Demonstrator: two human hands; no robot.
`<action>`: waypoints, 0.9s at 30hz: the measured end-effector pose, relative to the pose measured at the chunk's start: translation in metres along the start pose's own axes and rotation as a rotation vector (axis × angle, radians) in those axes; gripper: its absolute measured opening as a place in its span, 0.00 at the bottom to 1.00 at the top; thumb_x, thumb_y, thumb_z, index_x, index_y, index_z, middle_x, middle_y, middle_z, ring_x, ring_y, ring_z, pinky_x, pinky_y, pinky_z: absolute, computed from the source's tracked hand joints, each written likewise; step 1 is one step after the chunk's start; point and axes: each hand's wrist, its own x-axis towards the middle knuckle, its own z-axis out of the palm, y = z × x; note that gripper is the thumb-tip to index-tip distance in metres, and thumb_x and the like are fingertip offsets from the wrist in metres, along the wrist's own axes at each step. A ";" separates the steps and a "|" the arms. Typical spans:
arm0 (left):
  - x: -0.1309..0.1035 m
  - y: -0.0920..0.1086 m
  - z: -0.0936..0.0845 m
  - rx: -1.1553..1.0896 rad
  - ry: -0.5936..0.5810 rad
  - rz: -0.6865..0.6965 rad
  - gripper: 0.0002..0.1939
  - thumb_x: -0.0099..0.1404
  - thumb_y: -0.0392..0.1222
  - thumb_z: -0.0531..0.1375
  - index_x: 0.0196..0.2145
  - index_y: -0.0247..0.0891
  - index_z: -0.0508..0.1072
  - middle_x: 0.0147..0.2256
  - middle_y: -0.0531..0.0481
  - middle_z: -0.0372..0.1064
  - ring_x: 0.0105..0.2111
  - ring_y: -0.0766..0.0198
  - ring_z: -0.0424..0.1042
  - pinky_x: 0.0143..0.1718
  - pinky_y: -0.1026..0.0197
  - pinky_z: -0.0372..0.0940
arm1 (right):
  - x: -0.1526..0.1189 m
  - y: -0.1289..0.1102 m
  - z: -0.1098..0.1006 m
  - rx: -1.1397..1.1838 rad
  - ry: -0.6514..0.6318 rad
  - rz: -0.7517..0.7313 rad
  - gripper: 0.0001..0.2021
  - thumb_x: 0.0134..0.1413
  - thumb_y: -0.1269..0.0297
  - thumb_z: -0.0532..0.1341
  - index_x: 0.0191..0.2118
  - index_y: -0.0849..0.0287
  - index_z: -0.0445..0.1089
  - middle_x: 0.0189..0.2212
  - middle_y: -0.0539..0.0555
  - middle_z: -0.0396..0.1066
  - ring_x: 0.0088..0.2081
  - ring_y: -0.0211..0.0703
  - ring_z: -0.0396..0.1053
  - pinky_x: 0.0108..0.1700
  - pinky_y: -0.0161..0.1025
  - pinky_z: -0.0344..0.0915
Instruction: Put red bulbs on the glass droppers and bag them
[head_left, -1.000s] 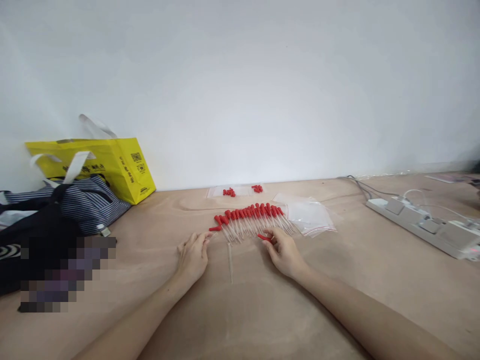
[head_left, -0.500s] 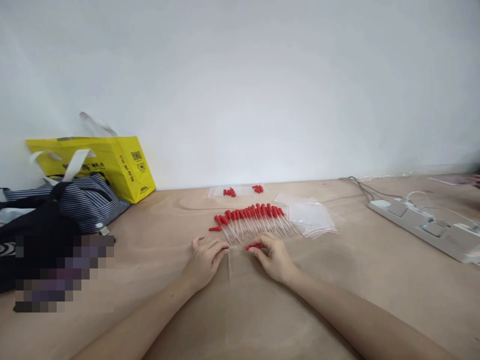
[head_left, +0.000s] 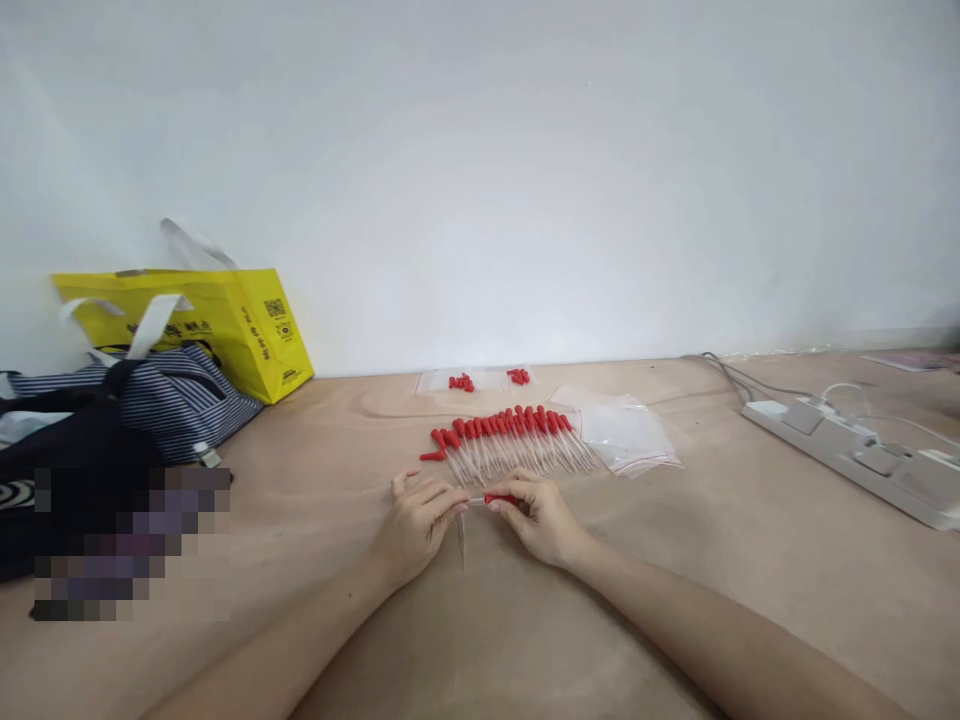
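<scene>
My left hand [head_left: 421,520] pinches a clear tube [head_left: 477,501], whose end points to the right. My right hand [head_left: 541,517] is closed on a red rubber bulb [head_left: 499,498], and the bulb's open end meets the tube's end. Another thin clear tube [head_left: 463,545] lies on the table below my left fingertips. Just beyond both hands lies a row of clear droppers with red bulbs [head_left: 510,425], side by side, their tips toward me.
Plastic bags [head_left: 630,435] lie right of the row. Farther back are loose red bulbs [head_left: 518,377] on a clear bag. A yellow bag [head_left: 255,335] and striped bag [head_left: 187,400] stand left; a white power strip [head_left: 855,455] lies right, on the brown table [head_left: 615,640].
My hands have come closer together. The red bulb in my right hand has moved left and now touches the end of the clear tube in my left hand.
</scene>
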 end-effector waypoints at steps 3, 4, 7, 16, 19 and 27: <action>0.001 0.001 0.000 -0.010 0.007 -0.008 0.09 0.63 0.36 0.50 0.31 0.41 0.69 0.27 0.56 0.72 0.28 0.67 0.68 0.45 0.55 0.43 | 0.000 0.001 0.000 0.003 0.016 -0.002 0.08 0.51 0.69 0.56 0.35 0.57 0.71 0.28 0.52 0.66 0.31 0.37 0.64 0.32 0.34 0.62; 0.001 0.001 0.000 -0.013 0.011 -0.010 0.09 0.63 0.36 0.50 0.31 0.41 0.69 0.27 0.56 0.72 0.28 0.67 0.68 0.45 0.55 0.43 | 0.000 0.001 0.000 0.003 0.021 -0.003 0.08 0.50 0.70 0.56 0.35 0.57 0.71 0.29 0.53 0.66 0.31 0.37 0.64 0.33 0.34 0.62; 0.001 0.001 0.000 -0.024 0.019 -0.001 0.09 0.63 0.36 0.50 0.31 0.41 0.69 0.27 0.56 0.72 0.28 0.67 0.68 0.45 0.55 0.42 | 0.000 0.002 0.000 -0.001 0.028 -0.004 0.08 0.50 0.70 0.56 0.35 0.58 0.71 0.28 0.52 0.65 0.31 0.37 0.64 0.33 0.35 0.62; 0.001 0.001 0.000 -0.019 0.046 0.045 0.10 0.63 0.37 0.50 0.31 0.41 0.70 0.25 0.56 0.71 0.26 0.68 0.67 0.43 0.57 0.44 | 0.000 -0.003 -0.001 0.017 -0.007 -0.091 0.08 0.51 0.71 0.55 0.34 0.57 0.71 0.28 0.52 0.67 0.31 0.37 0.65 0.35 0.34 0.62; 0.000 0.004 0.001 -0.022 0.069 0.067 0.10 0.63 0.36 0.50 0.31 0.41 0.70 0.24 0.56 0.70 0.25 0.69 0.67 0.41 0.57 0.45 | -0.001 -0.002 0.000 -0.003 -0.006 -0.099 0.06 0.52 0.69 0.55 0.32 0.58 0.70 0.27 0.52 0.69 0.30 0.37 0.66 0.34 0.34 0.62; 0.000 0.013 0.000 -0.053 0.095 0.113 0.11 0.63 0.35 0.49 0.30 0.40 0.70 0.23 0.56 0.71 0.24 0.69 0.65 0.38 0.57 0.45 | -0.006 0.001 0.002 -0.103 -0.002 -0.220 0.06 0.53 0.66 0.54 0.31 0.59 0.68 0.27 0.53 0.70 0.31 0.38 0.65 0.35 0.35 0.60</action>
